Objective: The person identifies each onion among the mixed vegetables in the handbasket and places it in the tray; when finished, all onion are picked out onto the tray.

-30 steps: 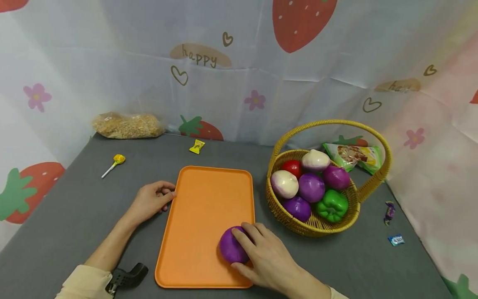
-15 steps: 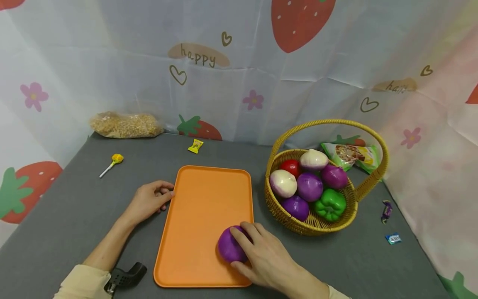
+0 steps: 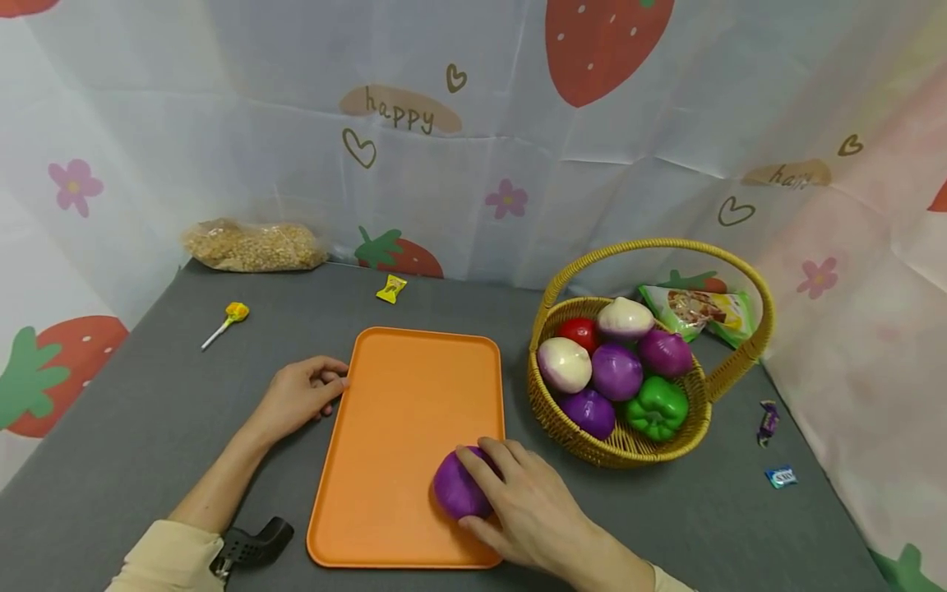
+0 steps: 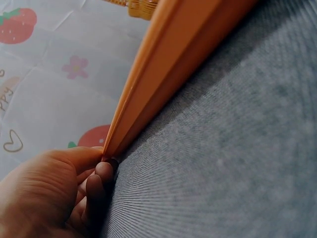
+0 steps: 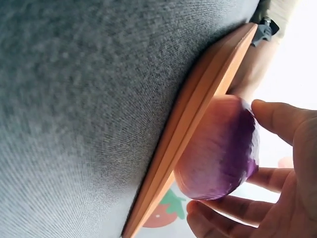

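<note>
A purple onion [image 3: 460, 485] sits on the lower right part of the orange tray [image 3: 403, 411]. My right hand [image 3: 528, 506] grips it from the right, thumb on the near side and fingers over the far side. The right wrist view shows the onion [image 5: 220, 148] resting against the inside of the tray, with my fingertips around its top. At the tray's left edge, my left hand [image 3: 299, 399] pinches the rim. Seen from the left wrist, the thumb and curled fingers of the left hand [image 4: 59, 186] meet at the tray's edge [image 4: 148, 74].
Right of the tray stands a wicker basket [image 3: 551, 411] with several onions, a green pepper [image 3: 657, 409] and a red vegetable [image 3: 579, 332]. Wrapped candies [image 3: 781, 476], a lollipop [image 3: 235, 313], a green snack bag [image 3: 681, 311] and a clear bag of grain [image 3: 255, 247] lie around the table.
</note>
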`<control>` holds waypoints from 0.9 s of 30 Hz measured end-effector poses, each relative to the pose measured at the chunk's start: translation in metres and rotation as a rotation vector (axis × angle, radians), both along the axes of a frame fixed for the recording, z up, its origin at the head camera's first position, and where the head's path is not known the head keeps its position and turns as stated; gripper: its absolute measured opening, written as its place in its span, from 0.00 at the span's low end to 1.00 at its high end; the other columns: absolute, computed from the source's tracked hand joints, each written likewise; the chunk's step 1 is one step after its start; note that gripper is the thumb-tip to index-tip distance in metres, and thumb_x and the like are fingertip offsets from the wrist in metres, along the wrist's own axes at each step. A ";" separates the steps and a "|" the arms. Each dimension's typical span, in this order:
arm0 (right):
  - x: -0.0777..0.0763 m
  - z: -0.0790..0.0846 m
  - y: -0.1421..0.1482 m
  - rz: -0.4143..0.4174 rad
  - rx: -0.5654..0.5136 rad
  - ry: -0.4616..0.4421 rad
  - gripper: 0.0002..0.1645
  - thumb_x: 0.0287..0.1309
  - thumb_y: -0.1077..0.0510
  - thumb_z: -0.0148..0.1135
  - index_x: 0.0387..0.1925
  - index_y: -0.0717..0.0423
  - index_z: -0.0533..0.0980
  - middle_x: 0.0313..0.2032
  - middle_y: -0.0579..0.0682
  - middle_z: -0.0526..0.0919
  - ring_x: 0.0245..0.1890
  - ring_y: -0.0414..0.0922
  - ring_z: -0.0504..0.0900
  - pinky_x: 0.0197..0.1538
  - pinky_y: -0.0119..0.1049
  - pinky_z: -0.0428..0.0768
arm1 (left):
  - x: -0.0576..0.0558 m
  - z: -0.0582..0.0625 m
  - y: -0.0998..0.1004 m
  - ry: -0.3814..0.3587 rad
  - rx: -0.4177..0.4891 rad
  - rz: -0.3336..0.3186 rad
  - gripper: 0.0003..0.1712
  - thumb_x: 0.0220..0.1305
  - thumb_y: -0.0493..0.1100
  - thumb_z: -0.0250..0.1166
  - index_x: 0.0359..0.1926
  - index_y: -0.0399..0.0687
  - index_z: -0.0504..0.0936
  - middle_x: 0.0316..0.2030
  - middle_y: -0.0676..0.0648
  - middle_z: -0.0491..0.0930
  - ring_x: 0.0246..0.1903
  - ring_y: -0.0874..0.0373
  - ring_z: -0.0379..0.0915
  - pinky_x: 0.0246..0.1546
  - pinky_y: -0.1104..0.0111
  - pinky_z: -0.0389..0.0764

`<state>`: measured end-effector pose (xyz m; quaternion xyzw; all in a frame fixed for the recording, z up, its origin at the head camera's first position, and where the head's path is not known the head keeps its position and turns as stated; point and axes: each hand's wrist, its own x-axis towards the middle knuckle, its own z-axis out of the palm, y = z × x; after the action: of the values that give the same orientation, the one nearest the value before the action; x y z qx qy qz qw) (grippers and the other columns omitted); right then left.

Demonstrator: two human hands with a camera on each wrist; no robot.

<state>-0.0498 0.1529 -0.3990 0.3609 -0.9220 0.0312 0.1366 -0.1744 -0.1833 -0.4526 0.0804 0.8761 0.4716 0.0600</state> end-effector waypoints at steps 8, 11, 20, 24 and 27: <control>-0.009 0.013 0.007 -0.004 -0.104 0.101 0.35 0.56 0.36 0.65 0.61 0.49 0.74 0.54 0.53 0.80 0.52 0.48 0.79 0.53 0.43 0.80 | 0.000 0.001 0.000 -0.011 0.007 -0.001 0.19 0.69 0.49 0.62 0.54 0.42 0.78 0.33 0.44 0.81 0.21 0.59 0.75 0.23 0.68 0.78; -0.017 0.023 0.016 -0.030 -0.175 0.139 0.31 0.58 0.41 0.65 0.59 0.52 0.75 0.53 0.55 0.80 0.52 0.50 0.80 0.54 0.44 0.80 | 0.001 0.001 0.000 -0.009 0.009 -0.003 0.20 0.69 0.49 0.62 0.54 0.42 0.78 0.34 0.44 0.81 0.22 0.59 0.76 0.23 0.68 0.78; -0.061 0.042 0.051 -0.237 -0.334 0.273 0.30 0.53 0.51 0.69 0.56 0.60 0.75 0.55 0.66 0.76 0.50 0.62 0.78 0.52 0.57 0.78 | 0.001 0.001 0.000 -0.018 0.006 0.008 0.19 0.68 0.48 0.63 0.54 0.41 0.78 0.34 0.44 0.82 0.22 0.59 0.76 0.23 0.68 0.79; -0.072 0.038 0.058 -0.345 -0.309 0.222 0.33 0.54 0.51 0.69 0.58 0.62 0.73 0.58 0.69 0.73 0.54 0.66 0.76 0.56 0.61 0.76 | 0.001 0.001 0.000 -0.029 0.014 0.002 0.20 0.69 0.48 0.62 0.55 0.41 0.78 0.35 0.44 0.82 0.22 0.59 0.76 0.24 0.68 0.79; -0.075 0.036 0.058 -0.391 -0.283 0.149 0.36 0.56 0.49 0.69 0.62 0.62 0.71 0.61 0.71 0.70 0.57 0.67 0.74 0.58 0.62 0.74 | 0.000 0.002 0.000 -0.028 0.015 0.005 0.20 0.69 0.48 0.62 0.55 0.42 0.78 0.35 0.44 0.82 0.22 0.59 0.76 0.24 0.68 0.79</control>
<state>-0.1252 0.2107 -0.3629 0.1540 -0.9482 0.1063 0.2568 -0.1742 -0.1831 -0.4503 0.0722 0.8719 0.4792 0.0705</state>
